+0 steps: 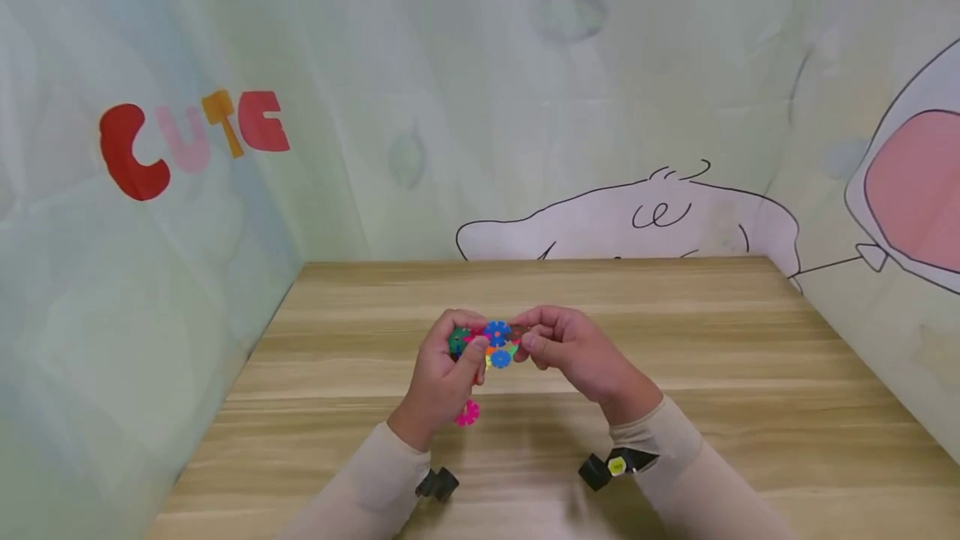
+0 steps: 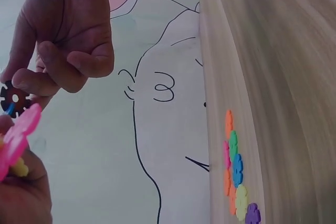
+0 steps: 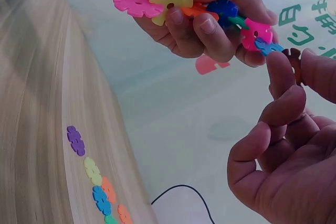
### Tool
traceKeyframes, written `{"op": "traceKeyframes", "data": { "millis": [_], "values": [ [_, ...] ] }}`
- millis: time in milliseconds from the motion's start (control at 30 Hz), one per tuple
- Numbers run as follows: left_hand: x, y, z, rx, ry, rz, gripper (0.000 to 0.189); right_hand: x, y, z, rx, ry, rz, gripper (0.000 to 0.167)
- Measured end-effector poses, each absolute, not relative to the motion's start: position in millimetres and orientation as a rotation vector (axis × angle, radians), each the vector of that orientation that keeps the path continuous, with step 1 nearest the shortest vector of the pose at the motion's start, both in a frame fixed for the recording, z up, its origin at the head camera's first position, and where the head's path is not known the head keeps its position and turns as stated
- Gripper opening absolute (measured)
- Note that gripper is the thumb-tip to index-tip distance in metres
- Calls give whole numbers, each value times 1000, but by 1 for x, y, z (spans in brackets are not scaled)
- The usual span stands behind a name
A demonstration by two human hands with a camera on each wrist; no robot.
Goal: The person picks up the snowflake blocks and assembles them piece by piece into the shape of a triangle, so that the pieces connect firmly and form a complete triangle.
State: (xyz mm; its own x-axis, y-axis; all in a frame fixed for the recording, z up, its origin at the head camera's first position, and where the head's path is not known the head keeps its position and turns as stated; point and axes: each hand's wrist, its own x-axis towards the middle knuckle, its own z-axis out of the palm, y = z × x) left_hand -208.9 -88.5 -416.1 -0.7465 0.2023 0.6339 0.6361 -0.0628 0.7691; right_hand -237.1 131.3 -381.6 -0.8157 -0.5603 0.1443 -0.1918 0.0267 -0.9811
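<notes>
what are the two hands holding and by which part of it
The right hand pinches a brown notched disc by its edge; the left hand grips a chain of joined discs around its middle.

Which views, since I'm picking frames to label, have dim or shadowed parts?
Head: bright overall, with soft shadows on the tabletop below the hands; left wrist: the right hand looks dark against the paler wall; right wrist: the tabletop darkens toward the upper left.

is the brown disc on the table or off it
Off it: the right hand pinches the brown disc, held up clear of the table in both wrist views.
</notes>
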Motion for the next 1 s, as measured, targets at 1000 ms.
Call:
{"op": "traceKeyframes", "data": {
  "millis": [1000],
  "values": [
    [-213,-97,-413,-793,-1940,-1940,14,-250,108,-427,-710,2182,-1453,41]
  ]
}}
